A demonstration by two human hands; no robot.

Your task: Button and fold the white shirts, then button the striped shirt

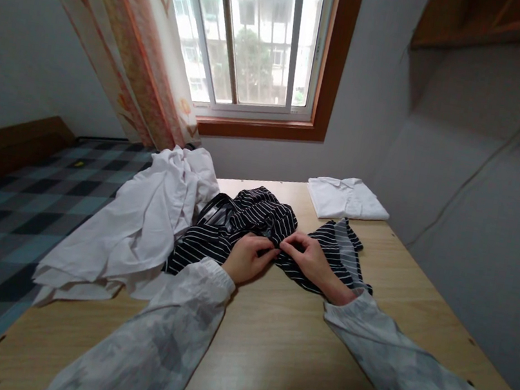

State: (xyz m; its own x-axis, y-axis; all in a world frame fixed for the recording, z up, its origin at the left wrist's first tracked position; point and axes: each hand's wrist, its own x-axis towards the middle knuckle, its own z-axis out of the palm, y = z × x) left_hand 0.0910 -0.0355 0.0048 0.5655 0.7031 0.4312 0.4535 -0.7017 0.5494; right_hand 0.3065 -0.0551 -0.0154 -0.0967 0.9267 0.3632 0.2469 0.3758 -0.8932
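A black shirt with white stripes point(257, 211) lies crumpled in the middle of the wooden table point(276, 347). Both my hands pinch its near edge, fingertips almost meeting. My left hand point(249, 258) has thumb and forefinger closed on the cloth. Just beside it, my right hand point(309, 259) pinches the same striped fabric, its other fingers curled. One striped part spreads out to the right beyond my right wrist, showing a greyish inner side. Whatever small detail sits between the fingertips is hidden.
Loose white clothing point(137, 229) is heaped on the table's left side and hangs toward the checked bed point(8, 209). A folded white shirt point(347, 199) lies at the back right. Behind are a window point(257, 45) and a curtain point(127, 38); a cable point(467, 180) runs down the right wall.
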